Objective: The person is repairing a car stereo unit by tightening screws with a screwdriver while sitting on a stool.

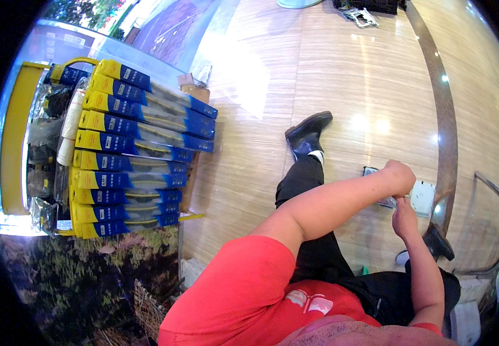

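We see a white, roughly rectangular, shallow object [424, 199], dotted with small dark specks, lying beside the left edge of the floor's dark band [447, 127]. Farther left, we see a flat, dark-edged item [370, 172], mostly hidden; whether they touch we cannot tell.

Your red shirt [232, 282] shows bright over a beige floor [249, 173] with fine streaks.
You wear black trousers [324, 256] and a near-black boot [312, 130]; white print [310, 303] marks your chest. You see packages [123, 138] banded yellow and blue, a yellow rack [18, 138], a brown floor strip [444, 115] and a white panel [424, 200].
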Demonstrator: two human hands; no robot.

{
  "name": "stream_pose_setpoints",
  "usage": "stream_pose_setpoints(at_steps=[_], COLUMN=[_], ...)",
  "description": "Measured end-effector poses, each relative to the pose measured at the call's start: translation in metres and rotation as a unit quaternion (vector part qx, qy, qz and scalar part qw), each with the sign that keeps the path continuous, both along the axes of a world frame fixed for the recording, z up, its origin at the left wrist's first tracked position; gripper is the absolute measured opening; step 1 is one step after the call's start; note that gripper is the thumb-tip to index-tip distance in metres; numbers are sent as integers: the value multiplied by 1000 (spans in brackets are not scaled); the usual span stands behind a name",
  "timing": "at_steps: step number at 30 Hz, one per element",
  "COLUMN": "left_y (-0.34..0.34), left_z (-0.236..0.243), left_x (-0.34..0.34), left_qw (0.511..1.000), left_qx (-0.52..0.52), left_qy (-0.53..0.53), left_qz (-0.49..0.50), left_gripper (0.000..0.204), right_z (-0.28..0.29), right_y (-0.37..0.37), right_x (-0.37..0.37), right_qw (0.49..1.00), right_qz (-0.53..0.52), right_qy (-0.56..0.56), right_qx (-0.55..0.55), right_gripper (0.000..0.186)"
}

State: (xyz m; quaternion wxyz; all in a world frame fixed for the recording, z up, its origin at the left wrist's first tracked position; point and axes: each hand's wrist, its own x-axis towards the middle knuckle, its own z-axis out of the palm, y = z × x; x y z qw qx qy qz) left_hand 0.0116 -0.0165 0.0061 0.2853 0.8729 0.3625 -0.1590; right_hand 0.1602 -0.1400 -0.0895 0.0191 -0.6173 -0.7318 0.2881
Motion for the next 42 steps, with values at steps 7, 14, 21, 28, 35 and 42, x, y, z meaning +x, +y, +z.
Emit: stream_pose_setpoints(at_steps=[7, 14, 21, 28, 35, 42], left_y=[1, -1, 0, -1, 3, 0], left_z=[1, 5, 5, 0, 8, 5], left_x=[0, -1, 0, -4, -1, -3], left_qw=[1000, 1000, 1000, 1000, 1000, 1000], left_qx=[-8, -9, -13, -7, -30, -20], left_qy=[4, -1, 7, -12, 10, 7], left_qz=[-6, 5, -2, 10, -2, -3], left_gripper=[22, 23, 23, 20, 26, 25], right_z=[-2, 12, -3, 20, 9, 13], right_y=[5, 0, 6, 1, 6, 0], right_x=[0, -7, 2, -7, -2, -7], right_qw=[999, 1000, 997, 999, 998, 998], right_qz=[-23, 5, 3, 24, -3, 28], right_qy=[-35, -17, -72, -13, -65, -41], right_qx=[-28, 8, -20, 26, -11, 29], right_gripper=[24, 25, 24, 24, 21, 24])
